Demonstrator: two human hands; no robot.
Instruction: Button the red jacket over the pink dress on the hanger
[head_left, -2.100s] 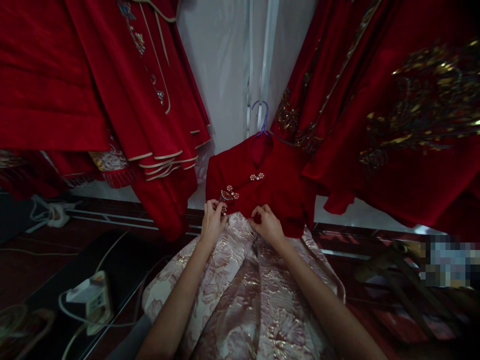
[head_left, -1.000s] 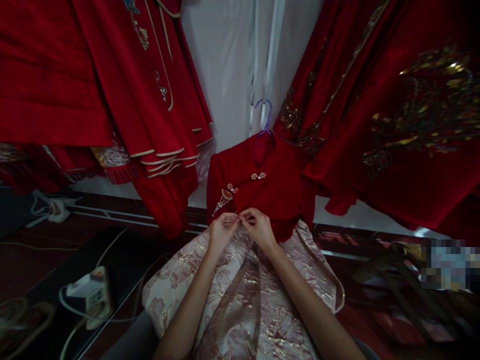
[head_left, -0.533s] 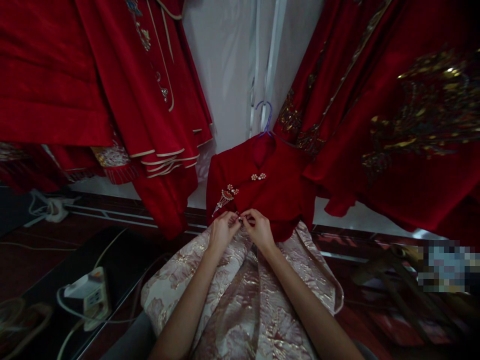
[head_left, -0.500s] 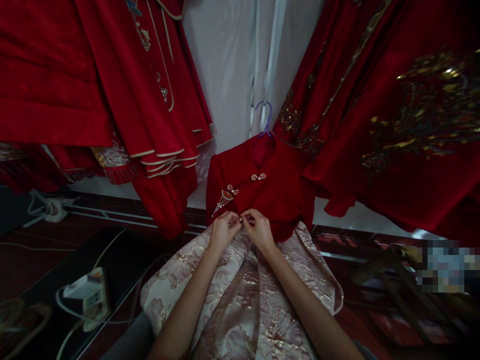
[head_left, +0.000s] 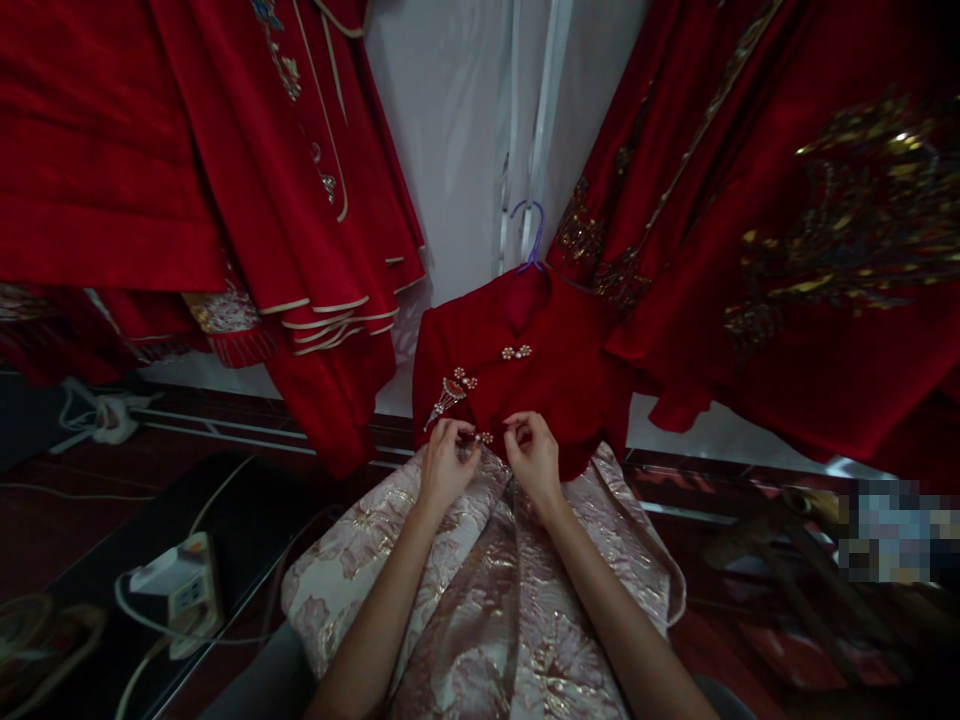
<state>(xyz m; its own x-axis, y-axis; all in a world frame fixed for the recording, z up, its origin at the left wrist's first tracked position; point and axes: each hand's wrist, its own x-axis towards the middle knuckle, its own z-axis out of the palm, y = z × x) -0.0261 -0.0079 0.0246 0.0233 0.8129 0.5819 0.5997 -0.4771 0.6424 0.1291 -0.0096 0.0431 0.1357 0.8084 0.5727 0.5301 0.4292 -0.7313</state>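
Red jacket [head_left: 574,350] is hung beyond the fingers [head_left: 445,434], its lower beaded clasp [head_left: 485,438] framed by left hand [head_left: 448,470], parted loosely, and right hand [head_left: 537,465], curled, its grip unclear; clasp handling is seemingly in hand, a light pinch called for next.

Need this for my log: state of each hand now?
Left hand: curled at the lower clasp; grip unclear.
Right hand: partly open, holding nothing visible.

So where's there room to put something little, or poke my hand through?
Maybe on the black surface, between the white cord and the shiny cloth. A hand might pass before the pale wall, between the red clothes on the left and the metal rail. Crowded: the beaded clasp, between left hand and right hand.
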